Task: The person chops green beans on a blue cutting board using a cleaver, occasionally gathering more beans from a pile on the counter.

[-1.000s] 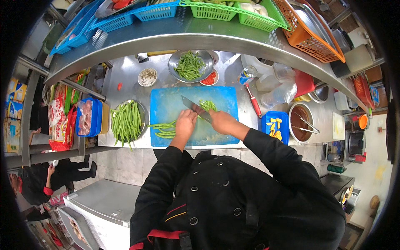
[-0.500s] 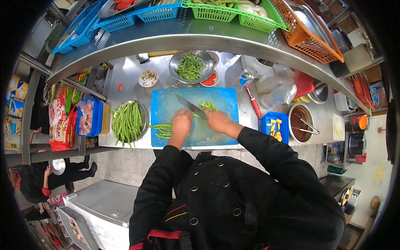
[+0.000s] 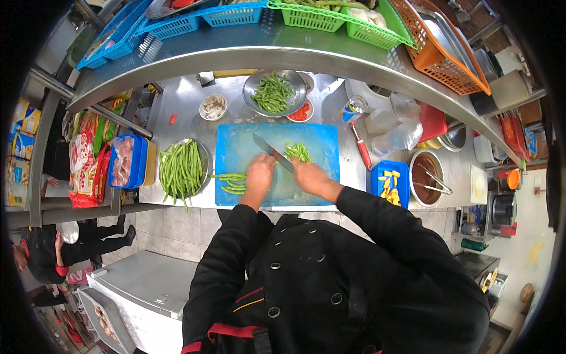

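My right hand point(image 3: 311, 179) grips the handle of a kitchen knife point(image 3: 268, 148), its blade slanting away to the far left over a blue cutting board point(image 3: 233, 141). Just left of the blade, my left hand point(image 3: 259, 173) presses curled fingers down on green beans point(image 3: 231, 177); their uncut lengths stick out to its left. A small heap of cut green beans point(image 3: 298, 151) lies on the blade's right side. Left of the board, whole green beans point(image 3: 181, 165) fill a round metal dish. Behind the board stands a metal bowl point(image 3: 251, 84) of cut beans.
Small bowls of red pieces point(image 3: 299, 112) and pale slices point(image 3: 213, 108) sit beyond the board. To the right are a red-handled tool point(image 3: 361, 147), a blue tub point(image 3: 377, 186) of yellow pieces and a sauce pot point(image 3: 417, 197) with tongs. A steel shelf point(image 3: 265, 56) overhangs. Another person point(image 3: 44, 259) is far left.
The view has shifted slightly. Both hands stay close together at the board, with the knife still between them. The cut beans right of the blade look slightly more gathered.
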`<action>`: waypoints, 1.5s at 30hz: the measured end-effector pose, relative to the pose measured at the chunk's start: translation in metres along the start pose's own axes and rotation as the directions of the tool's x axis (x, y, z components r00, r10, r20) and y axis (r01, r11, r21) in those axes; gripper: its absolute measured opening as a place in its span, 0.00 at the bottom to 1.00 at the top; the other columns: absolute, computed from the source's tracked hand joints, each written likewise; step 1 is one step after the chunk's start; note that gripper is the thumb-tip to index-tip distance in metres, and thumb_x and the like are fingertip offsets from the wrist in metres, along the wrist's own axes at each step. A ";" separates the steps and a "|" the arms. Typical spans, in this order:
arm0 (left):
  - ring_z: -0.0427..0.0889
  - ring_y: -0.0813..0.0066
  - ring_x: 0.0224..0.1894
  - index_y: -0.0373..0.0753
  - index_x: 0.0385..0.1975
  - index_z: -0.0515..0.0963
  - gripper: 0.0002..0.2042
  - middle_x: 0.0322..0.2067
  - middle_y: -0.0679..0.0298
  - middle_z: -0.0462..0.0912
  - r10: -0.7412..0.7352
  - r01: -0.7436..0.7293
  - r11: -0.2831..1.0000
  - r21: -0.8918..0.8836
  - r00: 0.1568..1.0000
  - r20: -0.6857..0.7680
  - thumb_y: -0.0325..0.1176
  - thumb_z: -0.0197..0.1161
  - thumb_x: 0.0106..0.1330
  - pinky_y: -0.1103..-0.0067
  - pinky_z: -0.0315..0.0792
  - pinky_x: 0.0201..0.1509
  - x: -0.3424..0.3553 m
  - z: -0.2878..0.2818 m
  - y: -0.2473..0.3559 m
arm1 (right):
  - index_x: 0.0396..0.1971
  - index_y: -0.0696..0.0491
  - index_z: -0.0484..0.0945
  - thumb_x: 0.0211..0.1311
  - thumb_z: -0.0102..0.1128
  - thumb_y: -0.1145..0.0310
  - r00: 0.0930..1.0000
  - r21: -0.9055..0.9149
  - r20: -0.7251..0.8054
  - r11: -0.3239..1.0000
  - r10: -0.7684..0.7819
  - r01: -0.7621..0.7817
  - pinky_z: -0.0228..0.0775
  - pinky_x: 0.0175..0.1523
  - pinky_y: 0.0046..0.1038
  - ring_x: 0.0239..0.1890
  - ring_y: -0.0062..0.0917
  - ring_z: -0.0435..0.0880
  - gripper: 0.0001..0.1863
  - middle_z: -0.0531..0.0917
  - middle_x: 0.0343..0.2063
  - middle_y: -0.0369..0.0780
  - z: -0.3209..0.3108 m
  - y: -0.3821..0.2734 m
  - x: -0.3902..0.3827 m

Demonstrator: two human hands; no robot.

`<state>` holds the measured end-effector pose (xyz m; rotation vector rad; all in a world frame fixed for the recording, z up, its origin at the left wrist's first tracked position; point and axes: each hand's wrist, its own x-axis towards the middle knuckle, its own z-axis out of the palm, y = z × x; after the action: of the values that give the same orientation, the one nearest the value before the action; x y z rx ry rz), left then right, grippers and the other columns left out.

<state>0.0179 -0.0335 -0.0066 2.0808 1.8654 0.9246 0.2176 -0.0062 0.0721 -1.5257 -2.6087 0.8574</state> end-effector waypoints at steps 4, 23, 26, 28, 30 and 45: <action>0.83 0.52 0.41 0.39 0.35 0.85 0.04 0.34 0.57 0.83 0.010 -0.011 0.999 -0.037 1.000 -0.013 0.29 0.68 0.63 0.62 0.78 0.45 -0.002 -0.005 0.000 | 0.55 0.62 0.71 0.67 0.51 0.73 0.998 -0.009 0.007 0.998 -0.070 0.070 0.80 0.43 0.53 0.35 0.57 0.88 0.18 0.86 0.32 0.60 0.000 -0.001 0.026; 0.83 0.53 0.40 0.38 0.33 0.86 0.04 0.35 0.57 0.86 0.074 -0.074 0.995 -0.066 0.997 -0.016 0.27 0.71 0.60 0.62 0.78 0.48 0.000 -0.006 -0.017 | 0.54 0.59 0.71 0.67 0.51 0.73 0.995 -0.039 0.096 0.999 -0.015 0.019 0.79 0.46 0.54 0.41 0.56 0.88 0.17 0.87 0.38 0.59 -0.026 -0.013 0.011; 0.83 0.53 0.40 0.39 0.33 0.85 0.04 0.33 0.58 0.86 0.073 -0.075 0.993 -0.096 0.997 -0.026 0.28 0.71 0.60 0.62 0.78 0.47 0.000 -0.003 -0.016 | 0.55 0.61 0.70 0.66 0.54 0.72 0.998 0.030 0.057 0.999 0.023 -0.025 0.78 0.48 0.55 0.41 0.57 0.87 0.19 0.86 0.36 0.60 0.003 -0.011 0.022; 0.82 0.53 0.40 0.40 0.33 0.85 0.04 0.32 0.59 0.84 0.102 -0.104 0.990 -0.100 0.994 -0.027 0.30 0.70 0.60 0.62 0.78 0.46 -0.003 -0.006 -0.017 | 0.54 0.61 0.70 0.65 0.55 0.72 1.000 0.063 0.021 0.998 -0.008 0.006 0.78 0.48 0.55 0.40 0.58 0.86 0.19 0.86 0.35 0.61 0.006 -0.017 0.034; 0.82 0.53 0.40 0.41 0.33 0.85 0.04 0.32 0.59 0.84 0.082 -0.084 0.992 -0.098 0.996 -0.024 0.30 0.70 0.60 0.62 0.78 0.46 -0.006 -0.007 -0.019 | 0.53 0.61 0.71 0.67 0.52 0.73 0.996 0.037 0.060 0.998 -0.059 0.057 0.78 0.46 0.56 0.40 0.58 0.87 0.16 0.86 0.34 0.60 -0.005 -0.014 0.039; 0.85 0.49 0.46 0.43 0.39 0.87 0.09 0.41 0.56 0.88 0.006 -0.032 0.998 0.056 0.915 0.405 0.28 0.65 0.61 0.61 0.79 0.55 0.018 -0.121 -0.068 | 0.54 0.60 0.72 0.67 0.56 0.69 0.995 0.216 0.043 0.973 -0.088 0.077 0.76 0.49 0.55 0.41 0.59 0.86 0.19 0.85 0.35 0.60 -0.003 -0.013 0.029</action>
<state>-0.1062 -0.0345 0.0577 2.1261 1.6722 0.3968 0.1925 0.0139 0.0724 -1.3483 -2.4955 1.1421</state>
